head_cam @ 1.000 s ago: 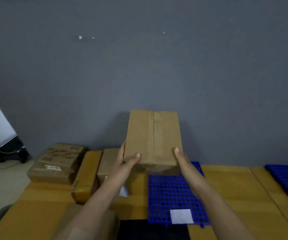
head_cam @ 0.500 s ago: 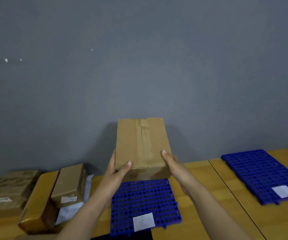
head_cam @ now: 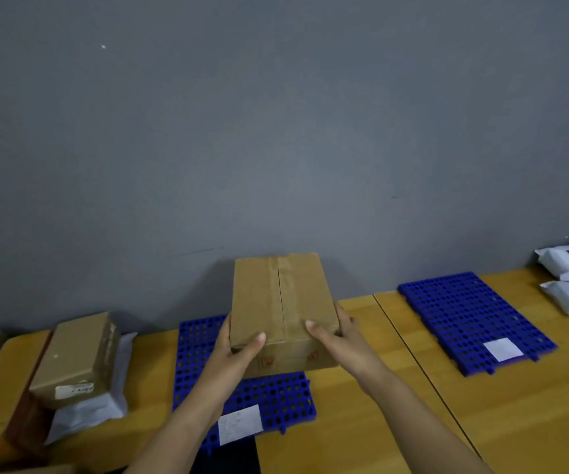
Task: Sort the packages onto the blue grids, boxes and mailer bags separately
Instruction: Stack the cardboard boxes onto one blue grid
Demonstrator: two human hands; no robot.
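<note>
A matte, tape-seamed cardboard box [head_cam: 283, 302] is over the back of the perforated blue grid [head_cam: 276, 395], possibly touching it. Left of that grid a smaller box [head_cam: 77, 357] lies on a crinkled white mailer bag [head_cam: 84, 413]; right of it, a second grid [head_cam: 471, 319]. The left hand [head_cam: 238, 350] and right hand [head_cam: 341, 336] grasp the box's near corners, thumbs on top.

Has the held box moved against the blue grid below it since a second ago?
Yes: the box has dropped lower, now covering the far half of the blue grid.
</note>
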